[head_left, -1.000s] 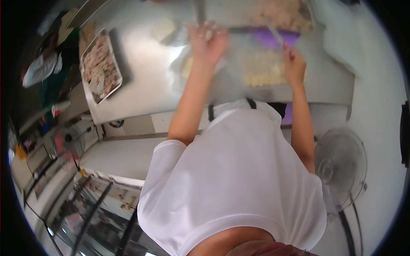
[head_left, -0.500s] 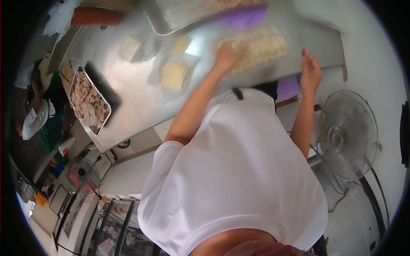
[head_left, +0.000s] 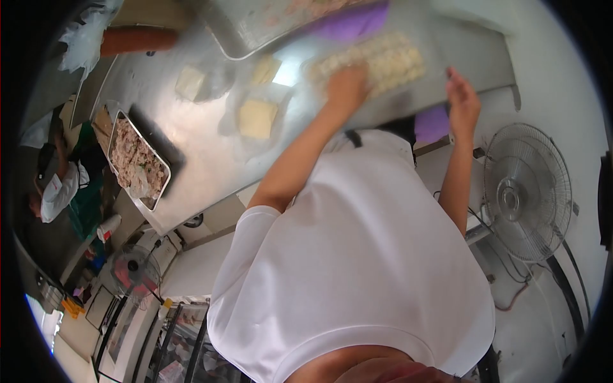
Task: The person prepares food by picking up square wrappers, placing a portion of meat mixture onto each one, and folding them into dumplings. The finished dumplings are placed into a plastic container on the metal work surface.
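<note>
My left hand is over the near left end of a block of pale, filled dumplings set in close rows on the metal table. Its fingers point down and are hidden behind the back of the hand, so what they hold does not show. My right hand is raised beside the table's near edge, to the right of the rows. Its fingers are curled together, with a small dark tip at their top that I cannot identify. Left of the dumplings lie stacks of square, pale yellow wrappers on clear plastic.
A metal tray of minced filling rests at the table's left end. Another large tray stands at the far side beside a purple cloth. A standing fan is on the right. Another person is far left.
My left hand has shifted slightly to the right and down along the dumpling rows. My right hand has risen a little, and the whole view has tilted slightly.
</note>
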Available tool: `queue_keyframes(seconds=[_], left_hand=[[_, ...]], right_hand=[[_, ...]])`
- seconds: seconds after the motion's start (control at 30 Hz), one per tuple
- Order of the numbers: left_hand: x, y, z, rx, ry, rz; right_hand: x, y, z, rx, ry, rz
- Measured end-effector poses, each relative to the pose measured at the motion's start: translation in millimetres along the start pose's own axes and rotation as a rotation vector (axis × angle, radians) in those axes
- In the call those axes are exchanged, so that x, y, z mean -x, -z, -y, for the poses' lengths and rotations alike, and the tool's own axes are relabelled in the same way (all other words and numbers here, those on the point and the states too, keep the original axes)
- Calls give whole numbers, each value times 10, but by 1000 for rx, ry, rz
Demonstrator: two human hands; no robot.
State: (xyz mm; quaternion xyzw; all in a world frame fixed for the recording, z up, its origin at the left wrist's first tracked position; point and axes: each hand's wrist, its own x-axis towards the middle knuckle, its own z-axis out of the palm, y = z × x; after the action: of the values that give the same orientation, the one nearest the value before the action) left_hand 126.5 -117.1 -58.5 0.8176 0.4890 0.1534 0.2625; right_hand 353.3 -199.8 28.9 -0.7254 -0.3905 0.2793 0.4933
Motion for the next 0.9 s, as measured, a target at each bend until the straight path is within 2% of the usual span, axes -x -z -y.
queue_keyframes(seconds=[0.2,0.4,0.47,0.5,0.57,0.6,0.63,0.67,0.73,0.77,0.83,0.9], left_hand=[[42,27,84,119,32,43],[37,-22,63,163,154,29],[107,128,6,87,61,-70],[198,206,-2,82,80,-93],[346,420,136,130,42,-373],[406,525,344,99,83,-424],[563,622,577,140,212,-506],[835,749,790,177,372,-601],[1074,883,1110,319,517,-729],[1208,854,1221,320,529,-724],[1343,832,1356,-35,560,-470],[1460,726,1336,-96,519,-502]], right_hand=[[-48,40,-48,-20,21,6],[-102,11,37,6,17,60],[-109,12,44,1,17,67],[-135,-4,37,-7,17,76],[-175,-14,-74,20,-13,49],[-201,-30,-115,24,18,57],[-223,-66,-145,31,41,64],[-313,-239,-145,17,63,160],[-230,-198,-197,-24,28,75],[-225,-184,-216,-17,21,82],[-319,-290,-182,-32,20,147],[-319,-365,-80,-18,39,183]])
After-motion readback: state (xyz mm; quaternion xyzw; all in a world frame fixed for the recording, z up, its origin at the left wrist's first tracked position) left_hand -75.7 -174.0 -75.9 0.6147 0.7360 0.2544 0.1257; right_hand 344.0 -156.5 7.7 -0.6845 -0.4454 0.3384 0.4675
